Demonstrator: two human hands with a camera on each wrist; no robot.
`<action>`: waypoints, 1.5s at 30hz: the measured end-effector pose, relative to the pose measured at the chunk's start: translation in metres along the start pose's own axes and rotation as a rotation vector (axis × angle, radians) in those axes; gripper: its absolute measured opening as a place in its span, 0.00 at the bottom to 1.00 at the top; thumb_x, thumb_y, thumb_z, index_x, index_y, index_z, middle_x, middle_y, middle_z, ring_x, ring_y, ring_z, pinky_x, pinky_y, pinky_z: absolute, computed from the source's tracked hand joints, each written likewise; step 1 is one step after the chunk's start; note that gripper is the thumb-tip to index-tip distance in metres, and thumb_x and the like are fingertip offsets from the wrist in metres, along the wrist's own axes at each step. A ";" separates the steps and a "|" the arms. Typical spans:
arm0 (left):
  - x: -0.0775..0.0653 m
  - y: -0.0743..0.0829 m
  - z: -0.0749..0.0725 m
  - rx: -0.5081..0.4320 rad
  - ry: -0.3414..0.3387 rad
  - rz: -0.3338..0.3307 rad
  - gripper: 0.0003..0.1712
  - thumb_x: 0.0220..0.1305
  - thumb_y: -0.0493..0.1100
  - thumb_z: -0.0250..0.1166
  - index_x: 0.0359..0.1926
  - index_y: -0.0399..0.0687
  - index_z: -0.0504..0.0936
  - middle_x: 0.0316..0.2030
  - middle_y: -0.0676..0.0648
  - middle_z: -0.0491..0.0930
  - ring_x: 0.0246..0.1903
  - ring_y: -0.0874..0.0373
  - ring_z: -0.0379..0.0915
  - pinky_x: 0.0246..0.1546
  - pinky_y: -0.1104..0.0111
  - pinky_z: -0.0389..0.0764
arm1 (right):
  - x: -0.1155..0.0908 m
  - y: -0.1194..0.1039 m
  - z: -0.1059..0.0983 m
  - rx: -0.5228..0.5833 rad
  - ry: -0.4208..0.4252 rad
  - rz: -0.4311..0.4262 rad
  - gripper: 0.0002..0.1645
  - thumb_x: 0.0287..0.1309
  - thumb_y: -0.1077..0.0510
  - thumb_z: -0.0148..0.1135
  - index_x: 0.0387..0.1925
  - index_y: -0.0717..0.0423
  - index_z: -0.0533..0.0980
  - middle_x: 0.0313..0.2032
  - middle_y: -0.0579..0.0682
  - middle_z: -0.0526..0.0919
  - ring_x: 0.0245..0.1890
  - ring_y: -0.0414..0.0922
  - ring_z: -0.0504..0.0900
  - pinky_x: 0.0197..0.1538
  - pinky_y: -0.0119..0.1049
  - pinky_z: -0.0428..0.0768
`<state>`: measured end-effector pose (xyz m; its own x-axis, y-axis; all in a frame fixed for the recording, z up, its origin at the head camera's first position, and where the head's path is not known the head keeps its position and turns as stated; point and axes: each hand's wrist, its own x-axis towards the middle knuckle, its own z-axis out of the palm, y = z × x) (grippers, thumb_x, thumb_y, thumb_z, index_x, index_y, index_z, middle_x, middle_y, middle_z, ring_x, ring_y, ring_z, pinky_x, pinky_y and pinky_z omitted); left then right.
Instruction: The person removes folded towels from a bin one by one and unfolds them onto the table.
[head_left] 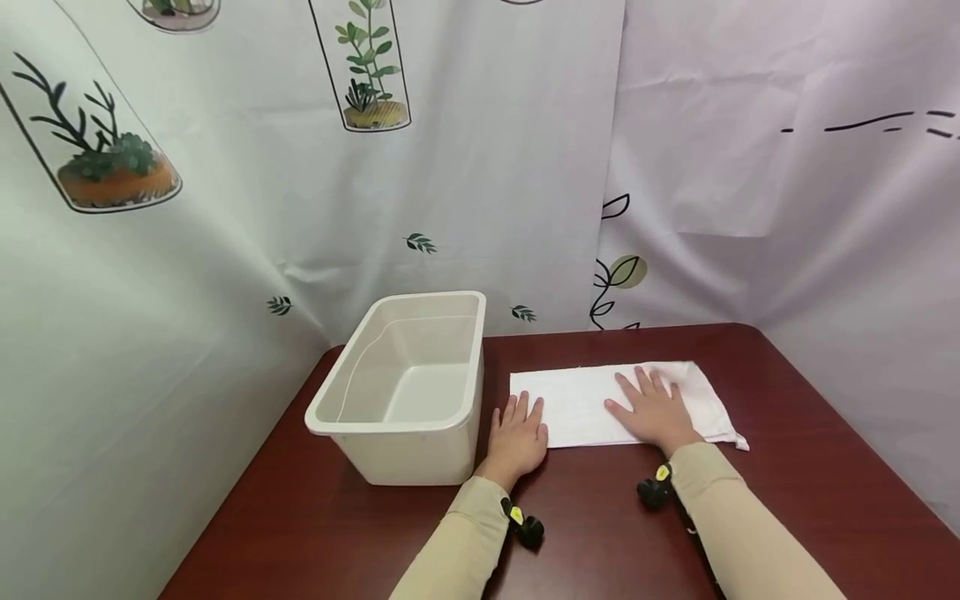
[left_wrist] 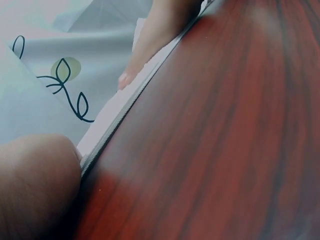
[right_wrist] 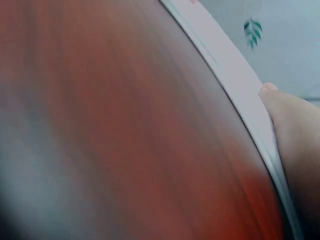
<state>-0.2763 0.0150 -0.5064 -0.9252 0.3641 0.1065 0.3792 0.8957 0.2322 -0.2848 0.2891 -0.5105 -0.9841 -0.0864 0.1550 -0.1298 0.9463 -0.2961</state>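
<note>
A white folded cloth lies flat on the table, its right end slightly rumpled with a corner sticking out. My left hand rests at the cloth's left end, fingers straight and pointing away from me. On the right part of the cloth lies my right hand, palm down with its fingers spread. In the left wrist view the cloth's layered near edge runs along the tabletop between both hands. The right wrist view has my thumb on top of the cloth.
A deep off-white plastic tub stands left of my left hand, with nothing in it. The dark red wooden table reaches back to a white curtain printed with plants. Small black cameras are strapped to both wrists.
</note>
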 end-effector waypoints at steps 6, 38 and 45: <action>0.001 0.000 -0.001 -0.003 -0.003 0.002 0.31 0.79 0.52 0.41 0.78 0.53 0.61 0.78 0.45 0.53 0.78 0.47 0.43 0.74 0.44 0.47 | -0.002 0.031 -0.017 -0.004 -0.069 0.084 0.55 0.69 0.22 0.31 0.79 0.57 0.51 0.76 0.73 0.42 0.75 0.73 0.37 0.70 0.73 0.33; -0.026 -0.014 0.000 -0.031 0.007 0.104 0.38 0.76 0.59 0.47 0.77 0.43 0.59 0.78 0.40 0.53 0.78 0.44 0.43 0.74 0.43 0.48 | -0.094 0.085 -0.048 0.072 -0.028 -0.062 0.44 0.74 0.36 0.48 0.78 0.59 0.55 0.77 0.66 0.52 0.75 0.70 0.49 0.70 0.72 0.39; -0.033 -0.015 -0.001 0.001 -0.031 0.168 0.43 0.73 0.65 0.49 0.78 0.44 0.59 0.78 0.41 0.51 0.78 0.45 0.41 0.74 0.44 0.49 | -0.109 0.091 -0.048 0.092 -0.019 -0.088 0.42 0.75 0.39 0.49 0.78 0.58 0.54 0.77 0.65 0.53 0.75 0.69 0.49 0.72 0.69 0.34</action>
<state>-0.2518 -0.0112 -0.5121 -0.8487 0.5164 0.1141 0.5286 0.8218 0.2125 -0.1836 0.4001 -0.5093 -0.9704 -0.1747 0.1666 -0.2255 0.9024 -0.3672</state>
